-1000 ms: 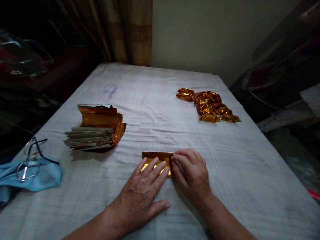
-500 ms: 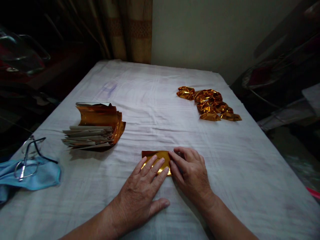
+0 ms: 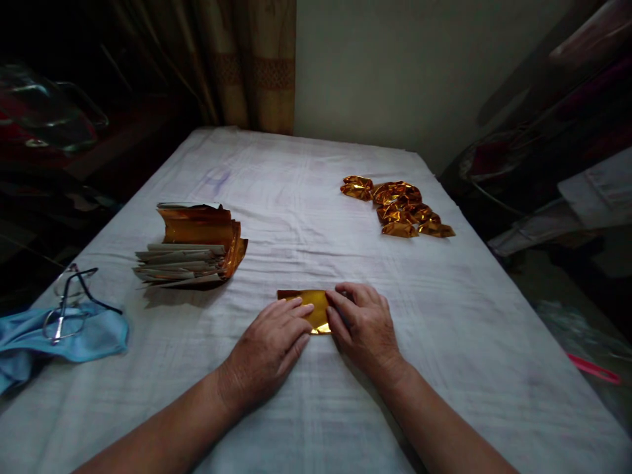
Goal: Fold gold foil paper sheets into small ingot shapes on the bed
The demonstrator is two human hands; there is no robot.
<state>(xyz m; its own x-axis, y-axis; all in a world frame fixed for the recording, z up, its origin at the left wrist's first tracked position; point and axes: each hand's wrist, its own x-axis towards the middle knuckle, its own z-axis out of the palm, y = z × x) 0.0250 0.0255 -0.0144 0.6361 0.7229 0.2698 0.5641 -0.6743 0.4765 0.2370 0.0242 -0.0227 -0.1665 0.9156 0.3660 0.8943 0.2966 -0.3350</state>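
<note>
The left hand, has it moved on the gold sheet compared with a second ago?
Yes. The left hand has slid toward the person: its fingertips now reach only the near-left part of the gold sheet.

The gold foil sheet (image 3: 310,308) under the left hand (image 3: 269,349) and right hand (image 3: 363,326) is glossy, mirror-bright metallic paper. The stack of foil sheets (image 3: 195,247) shows shiny gold faces and matt grey paper backs. The folded foil pieces (image 3: 397,207) are crinkled and glossy. The surface (image 3: 306,197) wears matt, wrinkled white cloth. The eyeglasses (image 3: 69,299) have thin metal frames; the face mask (image 3: 79,336) beneath is soft matt blue fabric.
</note>
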